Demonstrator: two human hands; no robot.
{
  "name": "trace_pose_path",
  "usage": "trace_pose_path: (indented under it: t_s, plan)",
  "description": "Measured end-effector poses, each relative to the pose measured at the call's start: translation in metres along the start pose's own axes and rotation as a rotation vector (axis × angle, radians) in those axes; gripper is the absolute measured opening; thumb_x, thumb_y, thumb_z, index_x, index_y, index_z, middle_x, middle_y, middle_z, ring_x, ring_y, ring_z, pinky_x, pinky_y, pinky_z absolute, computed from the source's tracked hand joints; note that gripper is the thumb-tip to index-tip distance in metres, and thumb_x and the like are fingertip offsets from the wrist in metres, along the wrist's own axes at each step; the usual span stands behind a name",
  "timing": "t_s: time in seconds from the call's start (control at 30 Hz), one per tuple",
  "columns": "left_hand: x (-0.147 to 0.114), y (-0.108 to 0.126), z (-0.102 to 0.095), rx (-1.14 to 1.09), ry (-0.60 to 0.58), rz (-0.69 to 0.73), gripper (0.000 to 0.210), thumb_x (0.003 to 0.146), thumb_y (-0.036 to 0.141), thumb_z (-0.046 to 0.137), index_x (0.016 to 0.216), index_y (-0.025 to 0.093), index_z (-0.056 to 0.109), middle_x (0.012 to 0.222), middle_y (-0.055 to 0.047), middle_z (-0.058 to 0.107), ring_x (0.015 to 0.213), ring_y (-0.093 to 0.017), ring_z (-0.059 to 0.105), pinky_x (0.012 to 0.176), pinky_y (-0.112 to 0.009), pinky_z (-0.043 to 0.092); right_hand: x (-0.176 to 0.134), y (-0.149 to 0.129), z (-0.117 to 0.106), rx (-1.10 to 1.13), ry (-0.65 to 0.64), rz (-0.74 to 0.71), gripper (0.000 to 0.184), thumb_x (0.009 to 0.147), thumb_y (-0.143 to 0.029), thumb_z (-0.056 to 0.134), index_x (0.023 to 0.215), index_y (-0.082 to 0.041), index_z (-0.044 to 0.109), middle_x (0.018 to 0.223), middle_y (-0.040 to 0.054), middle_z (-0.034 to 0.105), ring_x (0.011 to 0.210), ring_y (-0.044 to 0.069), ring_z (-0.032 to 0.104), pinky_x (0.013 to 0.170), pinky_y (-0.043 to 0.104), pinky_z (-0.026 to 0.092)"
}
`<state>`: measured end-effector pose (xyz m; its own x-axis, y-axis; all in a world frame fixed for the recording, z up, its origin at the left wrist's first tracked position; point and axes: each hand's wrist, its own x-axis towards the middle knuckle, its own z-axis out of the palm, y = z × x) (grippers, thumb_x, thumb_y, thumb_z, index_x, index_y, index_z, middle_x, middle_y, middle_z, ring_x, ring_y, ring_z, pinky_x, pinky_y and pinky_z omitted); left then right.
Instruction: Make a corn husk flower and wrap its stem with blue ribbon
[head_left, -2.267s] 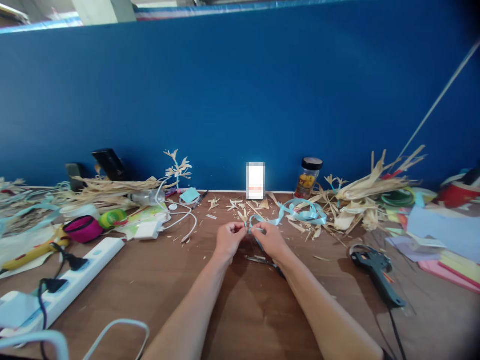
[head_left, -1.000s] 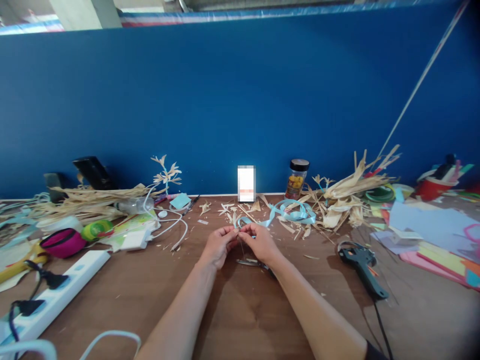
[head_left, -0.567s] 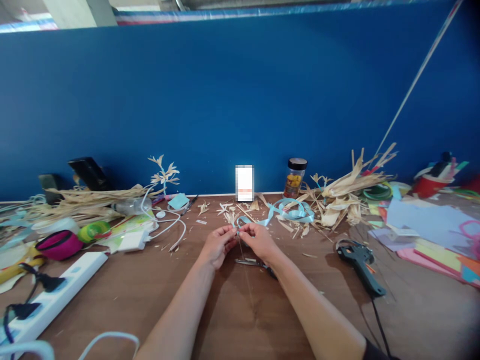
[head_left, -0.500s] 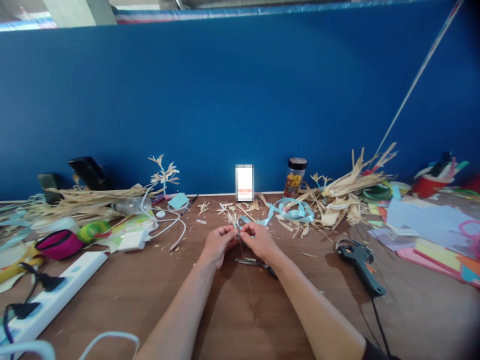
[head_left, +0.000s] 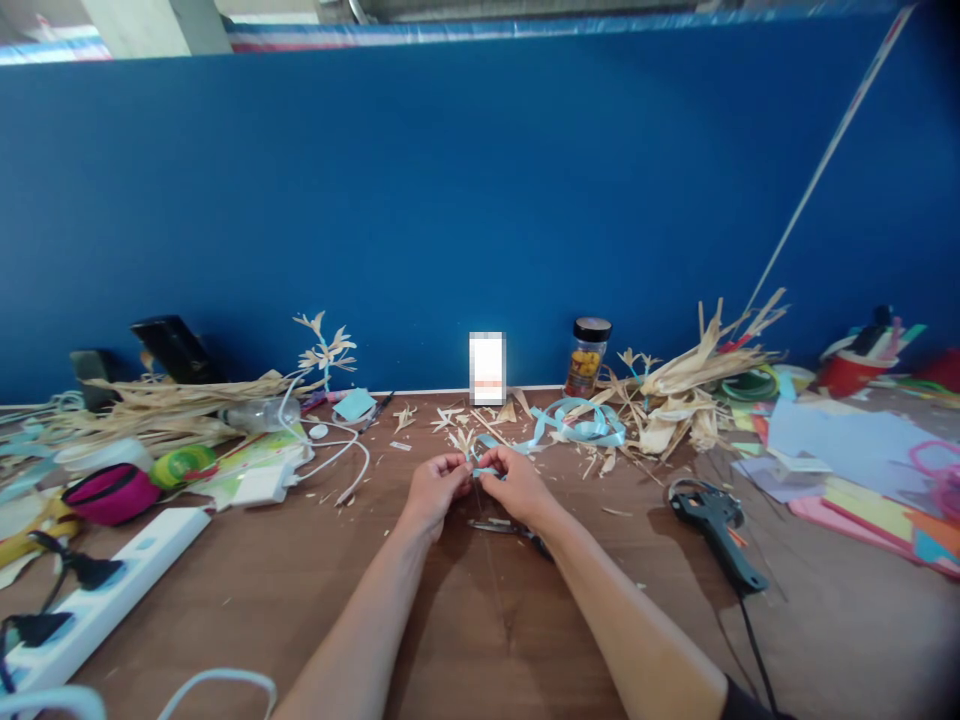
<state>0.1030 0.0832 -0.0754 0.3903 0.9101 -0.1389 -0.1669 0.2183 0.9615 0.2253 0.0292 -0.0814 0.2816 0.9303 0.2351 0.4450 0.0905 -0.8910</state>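
My left hand [head_left: 437,492] is closed in a pinch on the stem of a small corn husk flower [head_left: 465,440], whose pale petals stick up above the fingertips. My right hand [head_left: 517,486] pinches light blue ribbon [head_left: 491,447] close beside that stem. From there the ribbon runs to a loose coil [head_left: 589,420] at the back of the table. A thin wire or stem hangs down below the fingers. Scissors [head_left: 499,526] lie under my right hand, with their handles partly hidden by the wrist.
A glue gun [head_left: 716,530] with its cord lies on the right. Dried corn husks [head_left: 682,395] and a jar [head_left: 588,358] stand behind it. To the left are a power strip [head_left: 112,590], a white cable, a magenta pouch [head_left: 112,493] and a finished husk flower sprig [head_left: 327,350].
The right fingers have shifted slightly, and more blue ribbon shows between the two hands at the stem. The whole view has moved a little.
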Motion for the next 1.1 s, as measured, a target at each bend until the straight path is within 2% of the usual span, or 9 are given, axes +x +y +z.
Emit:
trace_pose_path:
  t_s: [0.13,0.2,0.33,0.43,0.53,0.67,0.77,0.93,1.1]
  plan:
    - [0.0,0.002,0.0,0.002,0.05,0.011,0.025,0.053,0.026,0.071,0.069,0.013,0.057,0.06,0.002,0.056,0.051,-0.005,0.051,0.053,-0.017,0.044,-0.001,0.001,-0.009,-0.256,0.065,-0.002,0.01,0.064,-0.024,0.055,0.072,-0.02,0.058,0.061,-0.0015,0.055,0.056,0.012,0.046,0.054,0.023,0.033]
    - [0.001,0.002,-0.002,0.01,0.053,0.023,0.024,0.054,0.027,0.07,0.069,0.013,0.056,0.059,0.002,0.056,0.051,-0.005,0.051,0.053,-0.017,0.044,-0.002,-0.001,-0.013,-0.355,0.048,-0.028,0.011,0.063,-0.031,0.058,0.065,-0.02,0.059,0.062,0.0003,0.056,0.059,0.013,0.047,0.056,0.024,0.033]
    - [0.005,0.001,-0.007,0.055,0.09,0.042,0.024,0.053,0.026,0.069,0.07,0.013,0.058,0.06,0.001,0.058,0.052,-0.007,0.053,0.052,-0.019,0.045,-0.001,-0.009,-0.022,-0.3,-0.034,0.005,0.02,0.064,-0.038,0.058,0.07,-0.019,0.06,0.07,0.0018,0.06,0.065,0.015,0.051,0.058,0.024,0.036]
    - [0.008,-0.002,-0.008,0.066,0.117,0.026,0.022,0.053,0.024,0.067,0.069,0.012,0.058,0.058,0.0,0.059,0.051,-0.009,0.055,0.051,-0.02,0.045,0.005,-0.019,-0.038,-0.239,0.054,0.067,0.021,0.07,-0.034,0.051,0.078,-0.017,0.059,0.074,0.0032,0.062,0.066,0.014,0.053,0.06,0.024,0.038]
    - [0.008,-0.006,-0.008,0.053,0.122,0.02,0.019,0.054,0.022,0.066,0.066,0.011,0.058,0.053,0.0,0.058,0.049,-0.009,0.055,0.051,-0.021,0.045,0.015,-0.03,-0.06,-0.268,0.143,0.061,0.021,0.073,-0.031,0.046,0.077,-0.014,0.059,0.072,0.0039,0.062,0.066,0.014,0.054,0.06,0.024,0.038]
    - [0.008,-0.009,-0.007,0.029,0.135,0.027,0.016,0.054,0.02,0.065,0.064,0.011,0.057,0.05,0.001,0.057,0.045,-0.008,0.053,0.049,-0.021,0.045,0.029,-0.039,-0.079,-0.422,0.072,0.06,0.024,0.075,-0.032,0.043,0.077,-0.014,0.059,0.071,0.0038,0.062,0.064,0.014,0.054,0.057,0.022,0.037]
    - [0.008,-0.01,-0.007,0.002,0.163,0.032,0.016,0.054,0.02,0.064,0.065,0.01,0.057,0.05,0.001,0.057,0.045,-0.008,0.053,0.049,-0.021,0.044,0.043,-0.039,-0.071,-0.533,0.016,0.045,0.021,0.075,-0.029,0.044,0.077,-0.016,0.06,0.075,0.0031,0.063,0.068,0.013,0.054,0.059,0.021,0.036]
    - [0.009,-0.011,-0.008,-0.062,0.185,0.037,0.015,0.054,0.021,0.064,0.063,0.01,0.058,0.047,0.003,0.054,0.044,-0.008,0.051,0.048,-0.021,0.044,0.073,-0.034,-0.036,-0.647,-0.021,0.053,0.015,0.071,-0.025,0.049,0.075,-0.018,0.063,0.08,0.0045,0.063,0.075,0.016,0.054,0.061,0.023,0.034]
    - [0.011,-0.013,-0.009,-0.122,0.226,0.021,0.018,0.055,0.023,0.063,0.066,0.011,0.057,0.05,0.003,0.054,0.044,-0.008,0.051,0.049,-0.022,0.044,0.105,-0.033,-0.003,-0.717,-0.101,0.044,0.015,0.071,-0.019,0.048,0.076,-0.021,0.063,0.082,0.002,0.064,0.079,0.015,0.054,0.062,0.022,0.034]
